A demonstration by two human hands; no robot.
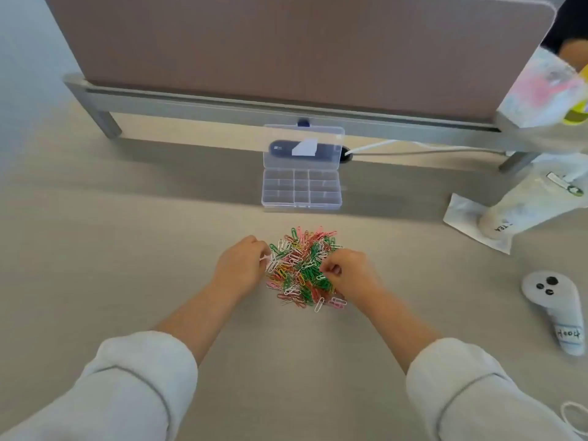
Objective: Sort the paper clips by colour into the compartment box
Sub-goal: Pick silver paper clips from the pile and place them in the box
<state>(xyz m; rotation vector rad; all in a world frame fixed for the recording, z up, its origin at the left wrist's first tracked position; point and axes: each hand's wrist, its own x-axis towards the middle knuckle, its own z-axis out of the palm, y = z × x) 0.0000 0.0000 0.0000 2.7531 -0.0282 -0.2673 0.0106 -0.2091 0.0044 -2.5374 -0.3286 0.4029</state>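
Head view finds both hands at the heap of paper clips (304, 265), which lies loose on the table (127, 249) close in front of the person. The left hand (243, 264) pinches what looks like a white clip (271, 263) at the heap's left edge. The right hand (348, 272) has its fingertips closed among green and white clips on the right side; whether it actually holds one cannot be told.

The step appears to be pulling out clips of one colour. Because the clips tangle, it would go best to slide one sideways off the edge rather than lift from the middle. Any clips that cling should be shaken off, and a few of one colour gathered before the trip to the box.

Both hands are knuckles-up with curled fingers. The wrists sit low and the forearms are bare below pushed-up pale sleeves.

Beyond the heap, well apart from it, stands the clear compartment box (302, 189). Its lid is raised at the back and its compartments look empty. A grey controller (550, 300) lies off to the right, and plastic bags (525, 205) lie further back.
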